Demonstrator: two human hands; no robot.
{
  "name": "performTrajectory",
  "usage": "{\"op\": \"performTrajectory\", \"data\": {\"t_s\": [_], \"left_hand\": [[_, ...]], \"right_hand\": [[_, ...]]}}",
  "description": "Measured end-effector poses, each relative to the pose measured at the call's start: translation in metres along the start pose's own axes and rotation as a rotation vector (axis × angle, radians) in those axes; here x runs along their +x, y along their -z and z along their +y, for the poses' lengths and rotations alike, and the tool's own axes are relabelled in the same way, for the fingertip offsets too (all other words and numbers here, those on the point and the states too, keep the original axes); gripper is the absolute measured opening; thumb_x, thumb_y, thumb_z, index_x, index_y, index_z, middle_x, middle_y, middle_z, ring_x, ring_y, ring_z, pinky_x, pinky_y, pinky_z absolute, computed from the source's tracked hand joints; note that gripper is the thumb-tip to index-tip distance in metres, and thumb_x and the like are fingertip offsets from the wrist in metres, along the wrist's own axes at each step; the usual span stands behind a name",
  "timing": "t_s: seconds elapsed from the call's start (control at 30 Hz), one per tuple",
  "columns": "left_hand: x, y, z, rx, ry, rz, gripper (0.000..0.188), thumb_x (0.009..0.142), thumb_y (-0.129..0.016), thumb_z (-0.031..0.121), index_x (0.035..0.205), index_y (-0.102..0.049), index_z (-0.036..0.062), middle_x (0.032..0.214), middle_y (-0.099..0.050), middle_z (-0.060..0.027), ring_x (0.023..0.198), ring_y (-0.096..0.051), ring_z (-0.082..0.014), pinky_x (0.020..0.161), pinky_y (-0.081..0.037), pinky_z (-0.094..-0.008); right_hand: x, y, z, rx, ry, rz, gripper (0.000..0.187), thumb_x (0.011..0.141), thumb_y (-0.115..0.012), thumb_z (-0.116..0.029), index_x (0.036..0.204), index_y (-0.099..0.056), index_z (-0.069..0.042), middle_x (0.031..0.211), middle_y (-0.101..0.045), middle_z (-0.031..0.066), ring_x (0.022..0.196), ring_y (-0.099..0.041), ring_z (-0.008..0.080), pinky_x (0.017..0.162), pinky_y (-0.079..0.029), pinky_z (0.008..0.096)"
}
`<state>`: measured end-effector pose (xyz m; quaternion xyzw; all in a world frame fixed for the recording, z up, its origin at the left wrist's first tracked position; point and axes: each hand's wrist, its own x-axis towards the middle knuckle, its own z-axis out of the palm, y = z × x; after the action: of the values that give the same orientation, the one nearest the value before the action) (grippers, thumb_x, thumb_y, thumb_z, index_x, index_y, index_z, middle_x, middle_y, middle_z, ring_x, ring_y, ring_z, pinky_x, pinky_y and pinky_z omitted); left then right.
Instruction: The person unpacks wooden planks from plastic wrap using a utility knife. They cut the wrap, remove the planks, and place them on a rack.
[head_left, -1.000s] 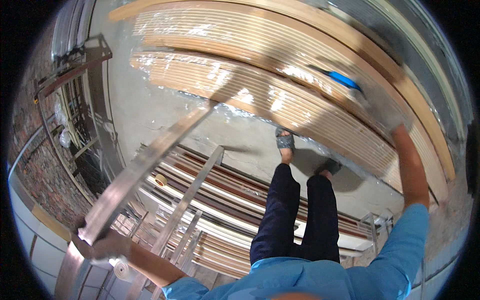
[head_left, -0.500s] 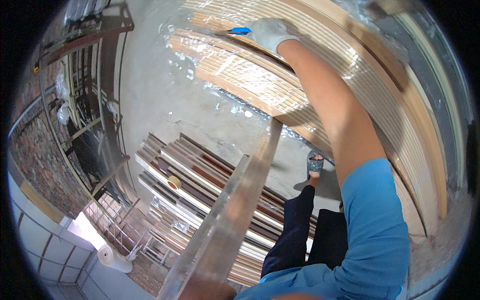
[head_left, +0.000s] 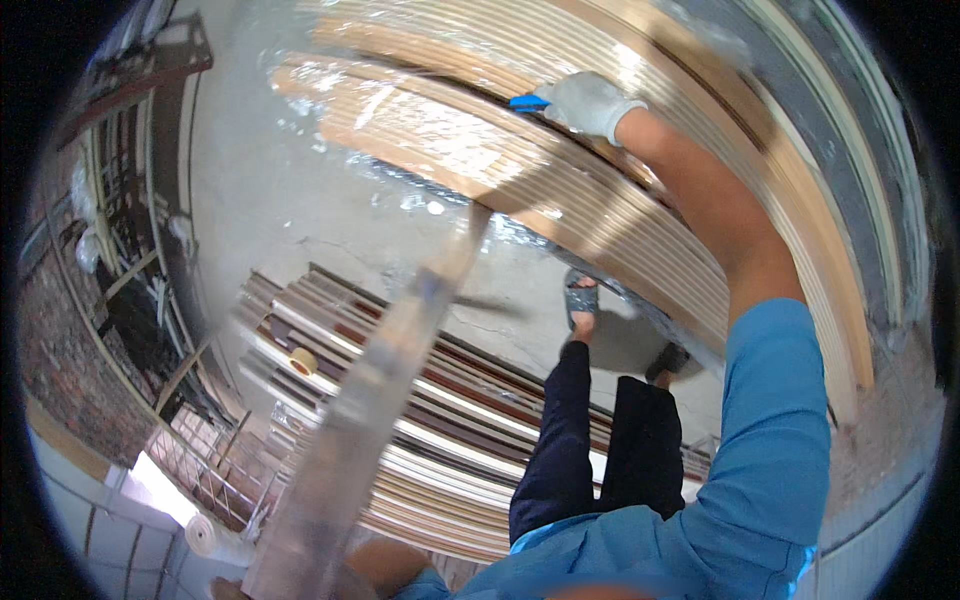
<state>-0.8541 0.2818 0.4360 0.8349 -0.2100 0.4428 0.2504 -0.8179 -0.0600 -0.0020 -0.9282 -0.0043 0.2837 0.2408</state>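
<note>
The right grip [head_left: 592, 106], in a whitish glove, is clamped on a blue tool [head_left: 528, 103]; fingers cover the rest of it, over the dark gap between ribbed tan panels [head_left: 430, 125] under glossy film. The left grip is too obscured to tell its state. A long, blurred bar [head_left: 372, 410] partly blocks stacked strips [head_left: 470, 420] carrying a yellowish roll [head_left: 303, 361].

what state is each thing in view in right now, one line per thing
right hand: gloved, closed around the blue tool
blue tool: gripped, blade not clear
slatted panels: lying flat, under shiny clear plastic
long bar: aslant, blurred
left forearm: beside the bar, grip unclear
strips: laid side by side
tape roll: resting on strips
white roll: rolled up
</note>
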Motion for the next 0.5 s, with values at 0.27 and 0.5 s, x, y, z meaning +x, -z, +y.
{"op": "performTrajectory", "data": {"t_s": [0.27,0.5], "left_hand": [[0.017,0.013,-0.017,0.26,-0.086,-0.075,0.031,0.086,-0.067,0.017,0.103,-0.067,-0.0076,0.101,-0.071,-0.019,0.095,-0.07,-0.0299,0.085,-0.059,-0.0435],[0.025,-0.022,-0.074,0.063,0.397,-0.287,0.036,0.088,-0.066,0.023,0.111,-0.066,-0.0044,0.109,-0.069,-0.0184,0.101,-0.068,-0.031,0.087,-0.057,-0.0483]], "right_hand": [[-0.236,-0.084,0.108,0.038,-0.127,-0.031,0.016,0.094,-0.064,-0.023,0.104,-0.066,-0.01,0.086,-0.07,0.0187,0.085,-0.069,0.0382,0.074,-0.053,0.0507],[-0.446,-0.171,0.194,0.169,-0.201,0.025,0.018,0.092,-0.067,-0.022,0.107,-0.064,-0.012,0.091,-0.071,0.0194,0.087,-0.069,0.039,0.076,-0.053,0.0502]]}}
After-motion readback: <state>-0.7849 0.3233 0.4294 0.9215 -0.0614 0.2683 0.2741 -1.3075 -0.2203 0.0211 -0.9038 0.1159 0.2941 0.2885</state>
